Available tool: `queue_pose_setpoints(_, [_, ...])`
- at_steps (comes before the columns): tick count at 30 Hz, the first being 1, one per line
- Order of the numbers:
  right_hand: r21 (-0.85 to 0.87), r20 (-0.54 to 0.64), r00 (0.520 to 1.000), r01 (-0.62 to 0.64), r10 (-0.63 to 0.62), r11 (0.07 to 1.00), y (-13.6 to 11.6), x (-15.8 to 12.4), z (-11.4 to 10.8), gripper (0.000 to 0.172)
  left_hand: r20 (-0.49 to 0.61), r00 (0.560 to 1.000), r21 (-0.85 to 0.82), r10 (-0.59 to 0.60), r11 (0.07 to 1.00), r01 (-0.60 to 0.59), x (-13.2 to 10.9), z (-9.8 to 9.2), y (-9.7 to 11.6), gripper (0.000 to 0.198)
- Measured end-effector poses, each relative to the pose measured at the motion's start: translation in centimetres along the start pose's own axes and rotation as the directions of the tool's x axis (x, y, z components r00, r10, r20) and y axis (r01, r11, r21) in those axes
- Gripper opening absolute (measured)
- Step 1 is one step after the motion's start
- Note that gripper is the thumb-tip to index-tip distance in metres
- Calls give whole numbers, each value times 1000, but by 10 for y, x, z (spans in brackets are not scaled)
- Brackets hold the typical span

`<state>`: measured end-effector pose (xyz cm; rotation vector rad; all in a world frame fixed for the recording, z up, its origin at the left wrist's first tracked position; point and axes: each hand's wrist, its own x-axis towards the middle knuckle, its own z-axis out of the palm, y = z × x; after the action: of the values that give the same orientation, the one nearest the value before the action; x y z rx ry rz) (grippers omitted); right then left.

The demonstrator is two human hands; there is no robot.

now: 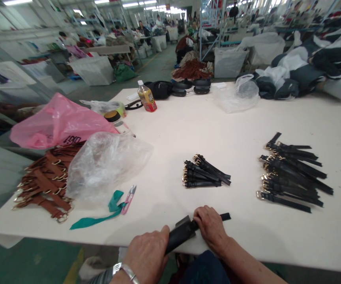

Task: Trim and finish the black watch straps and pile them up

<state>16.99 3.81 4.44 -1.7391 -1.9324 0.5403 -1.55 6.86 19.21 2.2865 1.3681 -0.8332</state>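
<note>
My left hand (148, 249), with a metal bracelet at the wrist, is closed on a thick black object (180, 236) over the table's front edge; its kind is not clear. Around a narrow black strap (226, 216) my right hand (212, 227) is closed, and the strap's end sticks out to the right. The strap and the black object meet between the two hands. Beyond them lies a small pile of black buckle straps (203, 173) with gold-coloured buckles. To the right is a larger pile of similar black straps (295, 173).
At left, brown buckle straps (47, 177) lie beside a clear plastic bag (105, 165) and a pink bag (59, 122). Pink-handled thread snips (128, 200) rest by a green ribbon (96, 221). A drink bottle (147, 96) stands at the back; dark bundles (285, 75) lie at right.
</note>
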Motion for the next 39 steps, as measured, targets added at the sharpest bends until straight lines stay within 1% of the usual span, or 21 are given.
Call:
queue_pose_setpoints(3, [16, -13, 1000, -8, 8, 1000, 0, 0, 0, 14, -26, 1000, -5, 0, 1000, 0, 4, 0, 6, 41])
queue_pose_setpoints(6, [42, -15, 999, -28, 29, 999, 0, 0, -2, 15, -11, 1000, -4, -10, 1000, 10, 2, 4, 3, 45])
queue_pose_setpoints(9, [120, -5, 999, -47, 48, 992, -1, 0, -5, 14, 16, 1000, 7, -3, 1000, 3, -1, 6, -2, 49])
queue_pose_setpoints(12, [208, 7, 999, -40, 40, 977, 0, -1, -10, 13, 23, 1000, 28, 5, 1000, -6, 0, 1, -1, 47])
queue_pose_setpoints(14, [252, 17, 1000, -12, 8, 968, 2, -3, -14, 21, 16, 1000, 44, 13, 999, -14, 2, -3, 3, 45])
queue_pose_setpoints(17, [318, 42, 996, 63, -81, 946, 6, -7, -20, 45, 1, 1000, 44, 23, 999, -23, 4, -4, 6, 46])
queue_pose_setpoints(19, [349, 55, 989, 113, -140, 930, 9, -9, -23, 51, 4, 1000, 33, 10, 999, -10, 4, 0, 4, 48])
queue_pose_setpoints(21, [361, 59, 982, 146, -179, 921, 11, -9, -25, 49, 11, 1000, 26, -9, 1000, 9, 3, 5, 0, 49])
queue_pose_setpoints(26, [317, 96, 972, 175, -215, 932, 10, -5, -29, 34, 5, 1000, 35, -1, 999, 1, 4, 8, -6, 51])
queue_pose_setpoints(29, [276, 101, 978, 147, -181, 950, 9, -3, -26, 23, 9, 1000, 28, -6, 1000, 6, 4, 8, -7, 50])
queue_pose_setpoints(34, [259, 49, 992, 100, -117, 961, 10, -1, -16, 6, 48, 999, 38, -22, 999, 20, 2, 10, -6, 52])
queue_pose_setpoints(36, [267, 40, 994, 88, -102, 960, 10, 0, -15, 6, 55, 998, 43, -25, 999, 23, 1, 10, -6, 53])
queue_pose_setpoints(39, [292, 43, 993, 95, -112, 952, 9, 2, -18, 8, 47, 998, 41, -31, 999, 30, -1, 10, -5, 51])
